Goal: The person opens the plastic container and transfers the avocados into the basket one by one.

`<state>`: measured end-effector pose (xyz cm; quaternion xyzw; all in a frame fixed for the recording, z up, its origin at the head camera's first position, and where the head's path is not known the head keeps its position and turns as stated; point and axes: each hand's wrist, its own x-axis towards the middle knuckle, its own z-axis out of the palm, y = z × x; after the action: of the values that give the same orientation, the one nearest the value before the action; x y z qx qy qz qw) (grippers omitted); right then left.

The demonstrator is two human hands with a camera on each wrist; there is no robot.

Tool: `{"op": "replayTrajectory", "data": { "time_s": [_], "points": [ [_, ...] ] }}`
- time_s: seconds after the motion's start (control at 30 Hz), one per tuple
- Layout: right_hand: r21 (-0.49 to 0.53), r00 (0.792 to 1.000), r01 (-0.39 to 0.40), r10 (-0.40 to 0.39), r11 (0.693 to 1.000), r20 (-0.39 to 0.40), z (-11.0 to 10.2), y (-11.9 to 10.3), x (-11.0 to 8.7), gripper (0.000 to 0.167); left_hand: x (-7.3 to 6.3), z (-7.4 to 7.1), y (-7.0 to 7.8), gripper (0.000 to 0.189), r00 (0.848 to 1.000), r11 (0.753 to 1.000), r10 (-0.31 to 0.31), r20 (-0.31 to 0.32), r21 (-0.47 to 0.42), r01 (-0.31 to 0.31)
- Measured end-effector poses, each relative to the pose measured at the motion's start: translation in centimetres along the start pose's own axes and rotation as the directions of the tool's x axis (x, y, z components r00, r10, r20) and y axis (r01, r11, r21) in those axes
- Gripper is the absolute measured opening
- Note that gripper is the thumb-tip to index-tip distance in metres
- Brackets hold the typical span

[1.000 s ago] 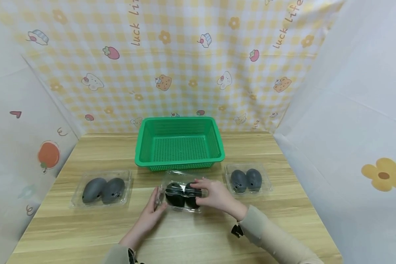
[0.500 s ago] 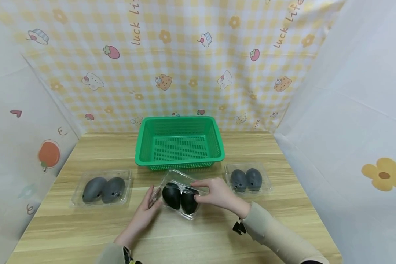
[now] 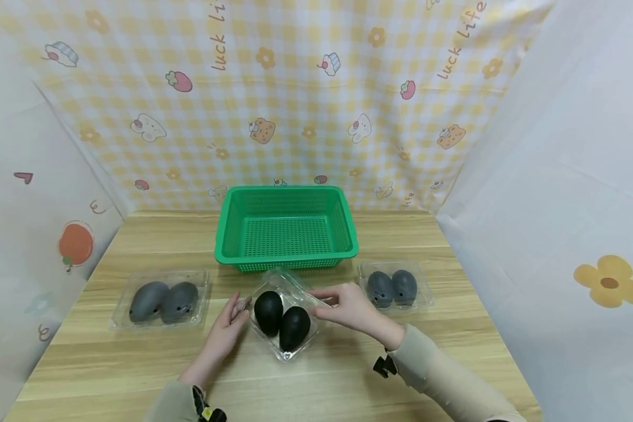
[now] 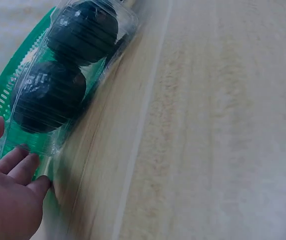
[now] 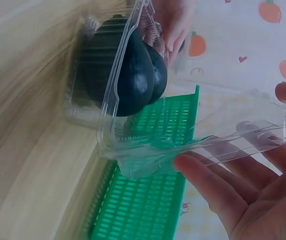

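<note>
A clear plastic clamshell box (image 3: 287,354) sits tilted at the table's middle, its lid (image 5: 222,142) raised. Inside lie two glossy black egg-shaped objects, one (image 3: 268,313) on the left and another (image 3: 295,329) beside it. My right hand (image 3: 350,308) pinches the lid's edge between thumb and fingers, the fingers showing through the plastic in the right wrist view. At the box's left corner is my left hand (image 3: 225,331), thumb and fingers around the clear plastic there. In the left wrist view its fingers (image 4: 25,170) lie against the box's end.
Behind the box stands a green plastic basket (image 3: 287,258). To the left lies a closed clear box (image 3: 203,293) with two grey-looking egg-shaped objects; a similar box (image 3: 424,290) lies to the right. Both rest on the wooden table (image 3: 295,395), before a patterned curtain.
The box has turned clockwise, its right end coming nearer. Its lid has opened, lifted by my right hand, so the black objects lie uncovered. My left hand has shifted slightly left.
</note>
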<state>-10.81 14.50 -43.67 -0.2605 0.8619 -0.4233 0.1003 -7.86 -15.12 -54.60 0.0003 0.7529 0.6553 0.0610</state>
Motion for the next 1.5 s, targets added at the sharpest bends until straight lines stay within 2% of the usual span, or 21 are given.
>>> {"op": "replayTrajectory", "data": {
  "time_s": [0.23, 0.47, 0.6, 0.83, 1.0, 1.1, 1.27, 1.4, 1.5],
  "points": [
    [0.129, 0.996, -0.082, 0.086, 0.988, -0.028, -0.1, 0.5, -0.4, 0.034, 0.8, 0.1, 0.3, 0.06, 0.999, 1.0, -0.019, -0.034, -0.003, 0.019],
    [0.265, 0.985, -0.153, 0.17, 0.952, -0.043, -0.4, 1.1, -0.9, 0.037, 1.6, 0.1, 0.4, 0.059, 0.998, 0.998, -0.056, -0.03, -0.015, 0.056],
    [0.37, 0.982, -0.163, 0.187, 0.915, -0.03, -0.5, 1.5, -1.3, 0.039, 2.2, 0.0, 0.4, 0.058, 0.997, 0.997, -0.069, -0.047, -0.036, 0.067],
    [0.551, 0.974, -0.161, 0.221, 0.819, -0.044, -0.3, 2.8, -2.1, 0.043, 3.0, -0.2, 0.3, 0.056, 0.993, 0.995, -0.078, -0.084, -0.068, 0.073],
    [0.588, 0.964, -0.155, 0.252, 0.794, -0.086, 0.1, 3.8, -2.9, 0.043, 3.4, -0.3, 0.4, 0.057, 0.992, 0.989, -0.097, -0.085, -0.118, 0.086],
    [0.596, 0.947, -0.181, 0.302, 0.782, -0.11, 0.3, 4.3, -3.3, 0.043, 3.6, -0.3, 0.6, 0.057, 0.99, 0.987, -0.106, -0.087, -0.13, 0.095],
    [0.634, 0.918, -0.21, 0.373, 0.744, -0.133, 0.8, 5.3, -4.0, 0.042, 4.0, -0.3, 0.6, 0.056, 0.988, 0.985, -0.112, -0.105, -0.143, 0.096],
    [0.635, 0.907, -0.218, 0.393, 0.741, -0.147, 1.2, 6.3, -4.5, 0.038, 4.3, -0.4, 0.6, 0.057, 0.987, 0.981, -0.115, -0.116, -0.17, 0.094],
    [0.637, 0.892, -0.237, 0.424, 0.733, -0.156, 1.6, 7.0, -4.9, 0.033, 4.6, -0.5, 0.6, 0.056, 0.986, 0.978, -0.12, -0.119, -0.183, 0.097]
  ]
}}
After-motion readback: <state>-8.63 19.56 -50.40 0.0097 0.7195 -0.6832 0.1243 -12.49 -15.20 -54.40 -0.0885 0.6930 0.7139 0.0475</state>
